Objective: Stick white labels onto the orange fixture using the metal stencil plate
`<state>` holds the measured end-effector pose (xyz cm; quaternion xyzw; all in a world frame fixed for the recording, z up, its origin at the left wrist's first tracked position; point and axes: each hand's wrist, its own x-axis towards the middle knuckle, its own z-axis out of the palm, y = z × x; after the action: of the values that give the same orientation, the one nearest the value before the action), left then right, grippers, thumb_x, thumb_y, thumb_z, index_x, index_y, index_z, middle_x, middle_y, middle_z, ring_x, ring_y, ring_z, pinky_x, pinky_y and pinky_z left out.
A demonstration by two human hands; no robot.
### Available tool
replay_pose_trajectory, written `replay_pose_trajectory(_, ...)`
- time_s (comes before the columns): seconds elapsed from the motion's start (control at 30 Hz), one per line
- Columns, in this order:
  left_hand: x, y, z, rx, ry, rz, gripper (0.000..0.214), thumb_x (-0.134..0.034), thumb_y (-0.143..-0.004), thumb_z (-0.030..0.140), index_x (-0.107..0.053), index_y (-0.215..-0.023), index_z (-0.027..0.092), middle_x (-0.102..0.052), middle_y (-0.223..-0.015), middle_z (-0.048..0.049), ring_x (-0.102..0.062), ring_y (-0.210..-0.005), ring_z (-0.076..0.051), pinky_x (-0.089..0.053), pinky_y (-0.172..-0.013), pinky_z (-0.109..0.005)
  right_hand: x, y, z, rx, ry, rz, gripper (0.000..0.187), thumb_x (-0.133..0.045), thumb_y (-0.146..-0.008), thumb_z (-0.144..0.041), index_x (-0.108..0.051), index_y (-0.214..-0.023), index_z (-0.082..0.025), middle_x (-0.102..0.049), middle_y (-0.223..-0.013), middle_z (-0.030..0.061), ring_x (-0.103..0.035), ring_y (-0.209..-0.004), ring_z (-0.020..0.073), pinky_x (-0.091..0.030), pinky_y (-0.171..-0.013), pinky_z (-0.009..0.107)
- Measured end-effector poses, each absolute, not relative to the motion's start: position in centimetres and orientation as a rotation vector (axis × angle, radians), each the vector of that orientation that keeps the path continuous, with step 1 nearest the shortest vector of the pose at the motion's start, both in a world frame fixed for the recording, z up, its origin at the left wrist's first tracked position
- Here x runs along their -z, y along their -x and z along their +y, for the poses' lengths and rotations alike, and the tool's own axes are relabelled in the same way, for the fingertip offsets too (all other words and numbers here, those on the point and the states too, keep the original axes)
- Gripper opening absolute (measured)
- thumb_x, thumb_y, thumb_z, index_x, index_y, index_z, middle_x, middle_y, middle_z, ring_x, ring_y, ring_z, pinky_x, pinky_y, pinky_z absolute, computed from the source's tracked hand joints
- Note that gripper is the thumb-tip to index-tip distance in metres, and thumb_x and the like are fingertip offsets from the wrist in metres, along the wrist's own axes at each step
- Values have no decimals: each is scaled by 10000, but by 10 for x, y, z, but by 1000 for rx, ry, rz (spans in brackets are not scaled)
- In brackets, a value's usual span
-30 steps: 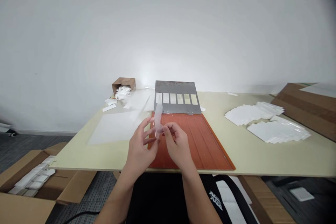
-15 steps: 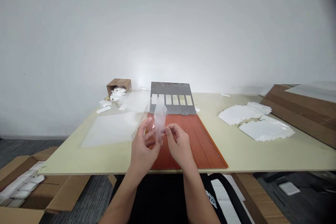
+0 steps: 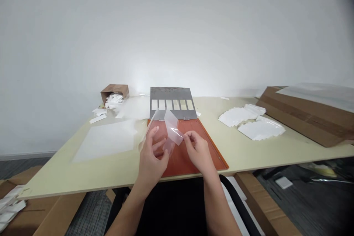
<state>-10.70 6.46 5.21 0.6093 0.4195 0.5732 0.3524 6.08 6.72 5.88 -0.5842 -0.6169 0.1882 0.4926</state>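
Head view, left to right: a milky sheet (image 3: 105, 140) lay flat near the left edge of the pale counter (image 3: 63, 171); behind it, at the far left corner, was a small cardboard box (image 3: 118, 88) with white strips (image 3: 114, 99) spilling out. The left hand (image 3: 153, 156) held translucent film (image 3: 170, 121) upright between thumb and fingers, above a red board (image 3: 179, 164) at the counter's front edge. A grey plate (image 3: 170, 93) bearing six pale rectangles adjoined the board's far edge. The right hand (image 3: 197, 151) pinched the film's right-hand corner between thumb and fingertips. Farther right, white cards (image 3: 261, 129) lay fanned in two groups, near brown cardboard (image 3: 301, 116) along the right edge.
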Motion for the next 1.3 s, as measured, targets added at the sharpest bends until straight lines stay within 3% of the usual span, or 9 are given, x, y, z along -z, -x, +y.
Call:
replay_pose_trajectory(0.47, -38, 89, 63, -1371, -1657, 1093, 772, -569, -741, 58, -337, -1445, 270, -332, -1535, -147, -692, -1056, -226, -621, -721, -233, -37, -131, 52, -272, 1818, -1485, 310, -371, -930, -426, -594, -851, -225, -695, -840, 29, -626, -791, 207, -415, -762, 329)
replay_pose_trajectory(0.67, -34, 83, 63, -1341, -1682, 1093, 778, -581, -746, 75, -318, -1458, 244, -279, -1572, -175, -701, -1028, -228, -626, -685, -246, -26, -136, 35, -124, 2069, -1438, 335, -348, -929, -395, -633, -920, -220, -687, -1072, 78, -570, -1027, 284, -356, -864, 443)
replay_pose_trajectory(0.8, -32, 82, 63, -1311, -1686, 1120, 775, -582, -739, 85, -327, -1457, 227, -298, -1570, -173, -695, -1042, -228, -620, -693, -249, -22, -141, 29, -95, 2130, -1404, 330, -355, -922, -386, -643, -904, -225, -663, -1141, 87, -533, -1070, 307, -337, -889, 501)
replay_pose_trajectory(0.93, -35, 85, 61, -1273, -1749, 1085, 715, -611, -725, 136, -412, -1406, 225, -423, -1500, -157, -716, -974, -211, -599, -621, -227, -18, -150, 28, -88, 2123, -1364, 342, -356, -918, -393, -654, -906, -226, -655, -1161, 100, -532, -1074, 312, -342, -889, 515)
replay_pose_trajectory(1.03, -40, 89, 62, -1258, -1771, 1142, 515, -636, -741, 231, -558, -1249, 198, -615, -1312, -133, -735, -870, -208, -572, -540, -229, -17, -155, 28, -86, 2130, -1355, 342, -364, -917, -398, -661, -918, -228, -648, -1178, 100, -527, -1093, 312, -351, -886, 512)
replay_pose_trajectory(1.17, -44, 96, 69, -1246, -1802, 1350, 258, -652, -773, 337, -673, -983, 190, -749, -993, -80, -720, -655, -192, -602, -689, -351, -19, -158, 25, -80, 2143, -1362, 321, -379, -918, -386, -662, -925, -233, -645, -1182, 89, -529, -1100, 307, -356, -884, 501)
replay_pose_trajectory(1.3, -46, 102, 72, -1201, -1759, 1378, 427, -693, -732, 258, -644, -1152, 200, -747, -1046, -76, -719, -643, -188, -595, -760, -375, -22, -157, 23, -85, 2136, -1383, 324, -377, -925, -389, -662, -923, -235, -648, -1170, 88, -545, -1076, 294, -367, -869, 477)
